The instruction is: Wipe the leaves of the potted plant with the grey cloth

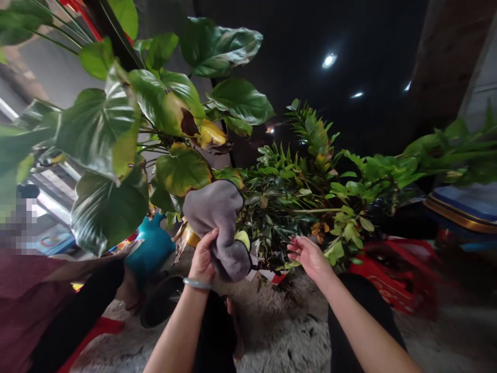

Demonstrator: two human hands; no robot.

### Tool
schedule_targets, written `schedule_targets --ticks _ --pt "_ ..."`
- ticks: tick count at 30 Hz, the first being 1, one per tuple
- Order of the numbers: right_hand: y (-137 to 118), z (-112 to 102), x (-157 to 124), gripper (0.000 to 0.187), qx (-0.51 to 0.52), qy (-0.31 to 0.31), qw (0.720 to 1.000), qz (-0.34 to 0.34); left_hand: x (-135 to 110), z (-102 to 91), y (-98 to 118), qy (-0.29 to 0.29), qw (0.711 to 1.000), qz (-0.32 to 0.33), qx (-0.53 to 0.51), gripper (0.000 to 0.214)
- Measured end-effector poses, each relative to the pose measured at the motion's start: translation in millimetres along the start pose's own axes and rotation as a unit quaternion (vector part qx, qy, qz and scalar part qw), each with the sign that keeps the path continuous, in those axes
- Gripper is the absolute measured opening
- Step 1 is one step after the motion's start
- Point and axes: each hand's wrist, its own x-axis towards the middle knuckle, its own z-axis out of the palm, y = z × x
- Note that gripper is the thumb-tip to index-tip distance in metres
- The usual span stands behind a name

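In the middle of the head view my left hand [202, 259], with a pale bangle at the wrist, grips a grey cleaning cloth [223, 204]. The cloth is bunched and dark-edged; a bit of its yellow-green other side shows. To the right, my right hand [308, 256] is beside the small-leaved plants [287, 207], its fingers loosely bent and apart, with nothing visible in them. Behind and left of the cloth stands a large-leaved plant [104, 124]. Some of its leaves, such as a yellowed leaf [212, 135], have brown patches.
At the left sits a person in a maroon top [27, 305], near a teal vase-like container [151, 246] and a black basin [161, 303]. A red plastic basket [396, 280] lies at the right, below a blue tub [466, 202]. Behind the plants rises a dark glossy panel [349, 62].
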Motion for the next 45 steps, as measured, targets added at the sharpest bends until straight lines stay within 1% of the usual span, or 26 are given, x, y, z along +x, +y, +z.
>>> schedule_targets --ticks 1,3,6,8,10,12,13,15,17,19,21,23,25,27,28,30,32,34,35,36,37,39,40,42,43,45 --pt "-0.3 2.1 -0.6 0.027 0.006 -0.008 1.000 -0.008 0.9 8.6 -5.2 0.006 1.000 0.002 0.012 0.013" --pt "0.4 5.8 -1.0 0.030 0.014 -0.021 0.999 -0.021 -3.7 15.3 -26.6 0.017 0.996 -0.037 0.074 0.015" --pt "3.8 9.0 2.3 0.034 0.014 -0.025 0.999 -0.028 -22.2 2.6 -64.0 0.037 0.974 -0.123 0.184 0.021" --pt "6.9 8.6 6.7 0.033 0.005 -0.019 0.999 -0.025 -35.1 -11.0 -75.3 0.047 0.964 -0.152 0.212 0.026" --pt "9.9 6.3 11.0 0.032 -0.006 -0.011 1.000 -0.018 -43.0 -19.1 -69.7 0.053 0.965 -0.147 0.213 0.029" --pt "12.1 3.2 13.4 0.031 -0.015 -0.003 1.000 -0.009 -43.5 -16.4 -50.9 0.052 0.972 -0.123 0.192 0.026" --pt "12.7 1.7 13.5 0.031 -0.019 -0.001 1.000 -0.004 -41.1 -10.4 -39.3 0.051 0.977 -0.110 0.175 0.023" --pt "12.8 -0.3 11.9 0.028 -0.025 -0.001 1.000 0.004 -32.6 9.1 -18.3 0.045 0.987 -0.071 0.136 0.016" --pt "11.2 -0.9 9.1 0.025 -0.029 -0.003 1.000 0.010 -22.8 32.8 -7.8 0.029 0.995 -0.022 0.096 0.014" --pt "8.8 -1.1 7.0 0.023 -0.030 -0.005 0.999 0.011 -16.7 51.2 -12.0 0.006 0.996 -0.009 0.083 0.015" --pt "6.9 -2.0 6.5 0.022 -0.029 -0.002 1.000 0.013 -18.4 56.0 -28.9 -0.008 0.991 -0.056 0.122 0.016" --pt "5.9 -4.0 7.2 0.023 -0.027 0.000 0.999 0.018 -27.8 45.9 -50.0 -0.019 0.972 -0.136 0.191 0.019" --pt "5.7 -6.4 7.7 0.027 -0.026 -0.001 0.999 0.025 -40.2 28.8 -64.2 -0.053 0.950 -0.198 0.236 0.027" --pt "5.7 -7.7 7.0 0.030 -0.023 -0.006 0.999 0.026 -48.6 18.4 -64.8 -0.104 0.941 -0.219 0.235 0.037" --pt "5.5 -7.7 6.3 0.030 -0.020 -0.009 0.999 0.024 -49.8 19.3 -60.0 -0.124 0.942 -0.217 0.226 0.041" --pt "4.5 -6.5 4.5 0.029 -0.014 -0.014 1.000 0.018 -45.0 34.1 -45.4 -0.132 0.951 -0.195 0.202 0.043" --pt "3.0 -4.6 3.3 0.029 -0.007 -0.015 1.000 0.011 -33.2 59.5 -33.0 -0.113 0.967 -0.153 0.172 0.035" --pt "1.8 -2.9 3.4 0.031 0.001 -0.015 1.000 0.005 -20.3 81.4 -31.4 -0.093 0.979 -0.113 0.142 0.025" --pt "1.6 -2.3 3.8 0.032 0.004 -0.015 1.000 0.002 -15.5 86.9 -35.5 -0.083 0.980 -0.108 0.142 0.020" --pt "1.7 -2.0 4.6 0.033 0.007 -0.015 1.000 0.001 -12.6 87.5 -42.1 -0.077 0.978 -0.115 0.156 0.016" --pt "2.3 -2.0 5.5 0.033 0.009 -0.016 1.000 0.001 -11.8 83.0 -50.1 -0.074 0.972 -0.130 0.183 0.014" --pt "4.5 -2.1 7.7 0.032 0.008 -0.018 1.000 0.007 -16.0 62.2 -64.6 -0.084 0.952 -0.168 0.243 0.015" --pt "5.9 -2.2 8.6 0.029 0.008 -0.018 1.000 0.011 -20.4 49.3 -68.7 -0.101 0.941 -0.189 0.263 0.020" --pt "8.4 -2.2 9.6 0.024 0.009 -0.018 1.000 0.017 -30.3 28.5 -67.7 -0.143 0.927 -0.216 0.270 0.030" --pt "9.1 -2.2 9.6 0.023 0.010 -0.018 1.000 0.018 -34.5 23.8 -63.0 -0.158 0.926 -0.221 0.263 0.035" --pt "9.2 -2.1 8.3 0.022 0.008 -0.020 1.000 0.018 -38.1 29.1 -49.3 -0.163 0.935 -0.204 0.241 0.039"
